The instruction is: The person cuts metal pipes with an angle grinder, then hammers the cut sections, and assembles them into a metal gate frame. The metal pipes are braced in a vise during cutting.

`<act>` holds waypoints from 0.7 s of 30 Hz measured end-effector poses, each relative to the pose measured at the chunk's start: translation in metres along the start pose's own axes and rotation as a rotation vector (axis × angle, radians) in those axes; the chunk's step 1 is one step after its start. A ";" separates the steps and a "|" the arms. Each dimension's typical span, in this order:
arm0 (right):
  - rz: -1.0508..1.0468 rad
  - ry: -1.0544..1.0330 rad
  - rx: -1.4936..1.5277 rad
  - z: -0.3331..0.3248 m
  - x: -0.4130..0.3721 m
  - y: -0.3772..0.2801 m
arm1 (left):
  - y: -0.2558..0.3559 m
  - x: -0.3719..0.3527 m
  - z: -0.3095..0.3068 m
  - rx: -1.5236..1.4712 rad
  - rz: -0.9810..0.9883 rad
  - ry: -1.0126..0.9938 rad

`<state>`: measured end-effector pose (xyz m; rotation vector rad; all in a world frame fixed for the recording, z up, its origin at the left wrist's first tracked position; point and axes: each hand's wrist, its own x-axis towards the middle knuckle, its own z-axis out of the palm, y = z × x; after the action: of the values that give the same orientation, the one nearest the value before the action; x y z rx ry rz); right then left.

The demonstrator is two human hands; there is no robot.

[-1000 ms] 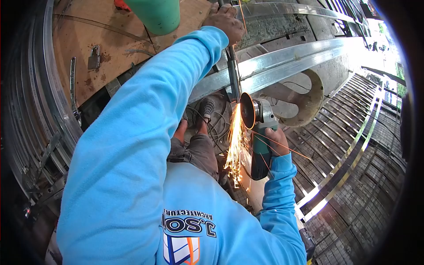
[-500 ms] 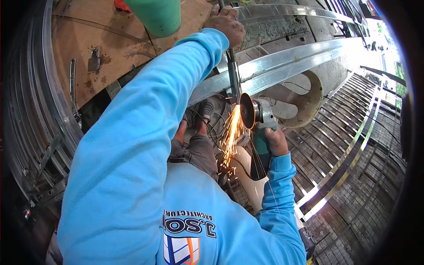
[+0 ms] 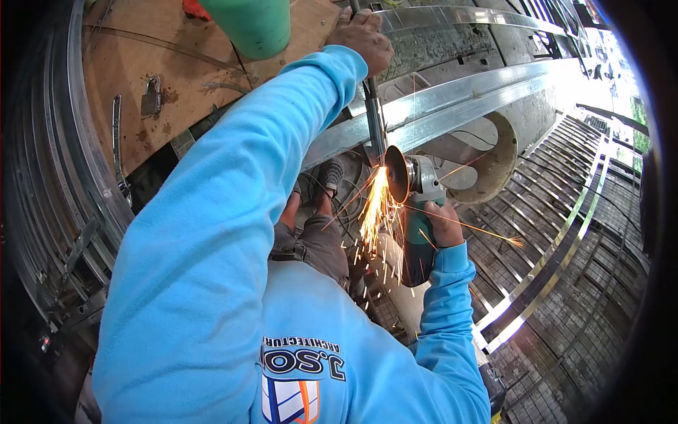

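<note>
My right hand (image 3: 443,222) is wrapped round the body of a teal angle grinder (image 3: 418,247). Its thin disc (image 3: 398,174) meets the near end of a narrow metal bar (image 3: 375,124), and orange sparks (image 3: 380,205) spray down from the contact. Farther up, my left hand (image 3: 364,44) is closed over the same bar, its fingers partly hidden by the back of the hand. The bar lies across wide shiny metal channels (image 3: 452,106). My feet (image 3: 330,175) are below, close to the falling sparks.
A green bucket (image 3: 258,28), a padlock (image 3: 151,97) and a long metal tool (image 3: 117,134) rest on the plywood (image 3: 191,53). Metal profiles (image 3: 74,141) line the left. A barred metal frame (image 3: 544,191) lies right, with a pale curved object (image 3: 498,166) near the grinder.
The spark stream has changed shape, with some sparks now flying right past my right hand. Both hands and the grinder have hardly moved.
</note>
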<state>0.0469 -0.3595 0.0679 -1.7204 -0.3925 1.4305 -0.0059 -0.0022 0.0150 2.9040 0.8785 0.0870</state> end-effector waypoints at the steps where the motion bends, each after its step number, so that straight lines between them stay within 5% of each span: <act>1: 0.002 -0.003 -0.016 0.000 0.000 -0.001 | 0.001 -0.001 0.001 0.014 -0.003 0.011; 21: -0.094 0.057 0.007 0.016 0.005 -0.012 | -0.004 -0.006 -0.009 0.035 0.093 -0.036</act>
<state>0.0370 -0.3428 0.0741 -1.7109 -0.4310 1.3117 -0.0140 -0.0015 0.0235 2.9683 0.7473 0.0274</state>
